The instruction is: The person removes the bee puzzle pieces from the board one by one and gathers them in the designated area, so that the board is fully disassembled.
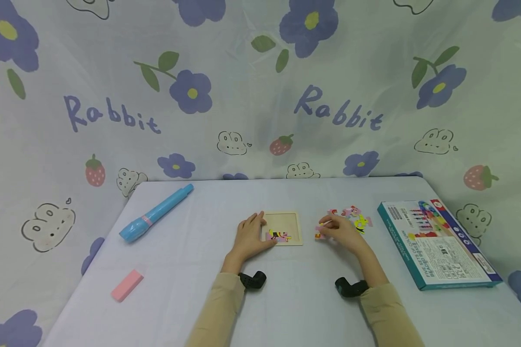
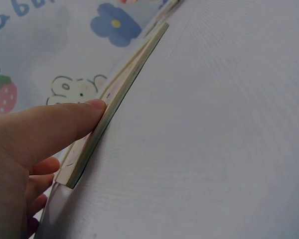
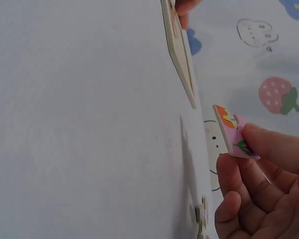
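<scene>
A square wooden puzzle tray (image 1: 301,229) lies on the table, with a pink, yellow and black puzzle section (image 1: 279,235) along its near side. My left hand (image 1: 248,237) holds the tray at its left side; the thumb (image 2: 84,117) is on the near edge and the other fingers are round the left end. To the right, my right hand (image 1: 343,232) pinches a pink puzzle piece (image 3: 230,130) with an orange flower and green leaves between thumb and fingers, raised off the table. Several loose puzzle pieces (image 1: 361,220) lie just beyond that hand, partly hidden by it.
A teal-edged box (image 1: 443,246) lies at the right of the white-covered table (image 1: 191,289). On the left are a blue tube-shaped object (image 1: 156,213) and a pink block (image 1: 127,285). A printed cloth (image 1: 252,96) hangs behind the table.
</scene>
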Motion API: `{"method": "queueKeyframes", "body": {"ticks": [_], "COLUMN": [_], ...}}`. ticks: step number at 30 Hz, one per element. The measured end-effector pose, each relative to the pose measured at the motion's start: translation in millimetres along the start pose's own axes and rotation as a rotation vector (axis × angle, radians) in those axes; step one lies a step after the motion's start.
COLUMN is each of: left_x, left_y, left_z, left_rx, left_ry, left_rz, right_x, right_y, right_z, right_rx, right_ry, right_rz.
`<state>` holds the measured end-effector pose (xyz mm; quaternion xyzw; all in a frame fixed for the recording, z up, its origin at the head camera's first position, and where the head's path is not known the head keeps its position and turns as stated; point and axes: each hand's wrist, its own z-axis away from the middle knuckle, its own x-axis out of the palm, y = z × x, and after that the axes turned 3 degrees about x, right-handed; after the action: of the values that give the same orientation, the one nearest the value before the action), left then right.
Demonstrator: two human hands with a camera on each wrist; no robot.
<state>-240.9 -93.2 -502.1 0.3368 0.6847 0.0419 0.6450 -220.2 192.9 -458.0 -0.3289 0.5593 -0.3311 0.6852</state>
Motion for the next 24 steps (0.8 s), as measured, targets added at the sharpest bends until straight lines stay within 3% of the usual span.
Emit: {"method": "queueKeyframes", "body": {"ticks": [7,12,24], "left_x": [1.4,1.4,-0.2], "left_y": [-0.6,-0.5,0.5], "left_z": [0.0,0.3,1.2], "left_rx": [-0.001,0.004,0.008], "left_ry": [0.000,0.004,0.014], "left_rz": [-0.003,-0.001,0.008], "right_x": [-23,-37,-52], "right_y": [15,27,41], "right_z": [7.9,14.9,28.3], "right_rx": [-0.024,0.003,0.306], "right_ry": [0.039,0.094,0.194], "right_rz": [-0.097,-0.051,-0.004]}}
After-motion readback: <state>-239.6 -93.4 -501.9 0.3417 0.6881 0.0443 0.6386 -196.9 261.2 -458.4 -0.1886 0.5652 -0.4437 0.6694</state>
